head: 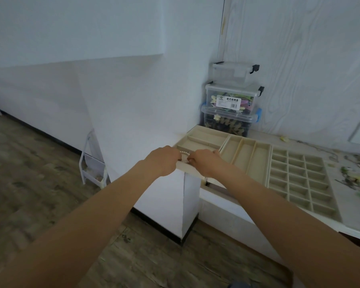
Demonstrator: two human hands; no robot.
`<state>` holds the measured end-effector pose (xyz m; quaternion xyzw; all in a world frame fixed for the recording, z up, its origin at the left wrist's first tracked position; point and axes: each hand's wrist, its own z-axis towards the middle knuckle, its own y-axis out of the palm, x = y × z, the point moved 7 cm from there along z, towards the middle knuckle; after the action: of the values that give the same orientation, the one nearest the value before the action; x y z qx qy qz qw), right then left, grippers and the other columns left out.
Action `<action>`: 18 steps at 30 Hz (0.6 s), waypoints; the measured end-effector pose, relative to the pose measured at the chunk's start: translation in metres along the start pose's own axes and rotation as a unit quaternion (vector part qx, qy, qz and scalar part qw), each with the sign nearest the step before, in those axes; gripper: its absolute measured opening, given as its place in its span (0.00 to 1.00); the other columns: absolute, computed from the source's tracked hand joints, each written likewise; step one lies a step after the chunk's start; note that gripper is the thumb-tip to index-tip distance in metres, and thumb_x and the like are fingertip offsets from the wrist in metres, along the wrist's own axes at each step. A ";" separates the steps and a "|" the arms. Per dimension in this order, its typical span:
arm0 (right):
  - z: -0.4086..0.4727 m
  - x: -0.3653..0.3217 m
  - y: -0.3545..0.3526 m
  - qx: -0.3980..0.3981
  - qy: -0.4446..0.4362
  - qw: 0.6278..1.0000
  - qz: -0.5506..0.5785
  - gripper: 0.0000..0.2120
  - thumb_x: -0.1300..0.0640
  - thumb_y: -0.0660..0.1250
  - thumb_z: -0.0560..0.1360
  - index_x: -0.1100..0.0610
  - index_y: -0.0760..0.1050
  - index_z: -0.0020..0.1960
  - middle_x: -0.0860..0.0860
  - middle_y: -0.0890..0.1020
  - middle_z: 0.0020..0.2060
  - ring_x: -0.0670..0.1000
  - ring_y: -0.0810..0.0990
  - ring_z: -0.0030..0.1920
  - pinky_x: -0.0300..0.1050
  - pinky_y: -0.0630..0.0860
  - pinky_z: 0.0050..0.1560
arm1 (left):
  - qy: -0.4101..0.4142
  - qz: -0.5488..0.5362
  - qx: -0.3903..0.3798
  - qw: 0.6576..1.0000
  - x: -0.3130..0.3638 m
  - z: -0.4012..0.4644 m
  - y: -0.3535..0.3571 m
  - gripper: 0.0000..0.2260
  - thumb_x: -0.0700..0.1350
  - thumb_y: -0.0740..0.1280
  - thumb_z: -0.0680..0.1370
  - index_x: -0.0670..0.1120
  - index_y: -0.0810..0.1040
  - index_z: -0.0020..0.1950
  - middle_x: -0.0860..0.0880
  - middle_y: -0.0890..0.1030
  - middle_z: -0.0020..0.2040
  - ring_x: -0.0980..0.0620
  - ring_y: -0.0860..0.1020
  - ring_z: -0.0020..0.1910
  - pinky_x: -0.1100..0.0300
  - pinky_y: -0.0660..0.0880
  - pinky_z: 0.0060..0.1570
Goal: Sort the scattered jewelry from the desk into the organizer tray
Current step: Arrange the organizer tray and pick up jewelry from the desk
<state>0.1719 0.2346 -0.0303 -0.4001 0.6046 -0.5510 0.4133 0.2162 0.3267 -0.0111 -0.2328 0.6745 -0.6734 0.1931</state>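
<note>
Surface: pale grey-white desk top [339,201], its near edge running on a slant above a wood-plank floor [29,183].
Left end: beige fabric-lined organizer tray [197,135] with long compartments.
Middle: beige tray of three long slots [245,156], touching a beige grid tray of small square cells [303,179].
Back corner: three stacked clear plastic storage boxes [232,100].
Right side: scattered small jewelry pieces [349,173], blurred.
</note>
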 end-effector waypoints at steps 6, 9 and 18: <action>0.001 -0.001 0.000 -0.004 -0.009 1.000 0.021 0.15 0.60 0.55 0.81 0.55 0.76 0.61 0.55 0.79 0.56 0.56 0.77 0.55 0.50 0.73 0.57 | 0.008 -0.017 -0.018 1.000 -0.002 -0.002 0.003 0.22 0.33 0.55 0.75 0.47 0.72 0.67 0.43 0.75 0.58 0.43 0.76 0.53 0.54 0.73 0.50; 0.002 -0.002 0.000 -0.002 -0.010 1.000 0.014 0.15 0.61 0.55 0.80 0.55 0.76 0.62 0.55 0.79 0.56 0.56 0.77 0.56 0.50 0.73 0.56 | 0.009 -0.016 -0.024 1.000 -0.005 -0.001 0.004 0.23 0.32 0.54 0.75 0.49 0.72 0.67 0.43 0.75 0.59 0.43 0.76 0.53 0.55 0.73 0.50; -0.008 -0.006 -0.006 -0.012 -0.020 0.999 0.036 0.17 0.61 0.53 0.82 0.60 0.70 0.68 0.57 0.76 0.62 0.57 0.74 0.61 0.46 0.71 0.59 | -0.002 -0.011 -0.033 0.999 -0.002 -0.006 -0.002 0.23 0.34 0.54 0.77 0.50 0.71 0.69 0.46 0.72 0.66 0.45 0.73 0.60 0.56 0.69 0.56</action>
<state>0.1662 0.2426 -0.0239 -0.3937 0.6169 -0.5202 0.4404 0.2143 0.3331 -0.0091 -0.2480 0.6933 -0.6526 0.1788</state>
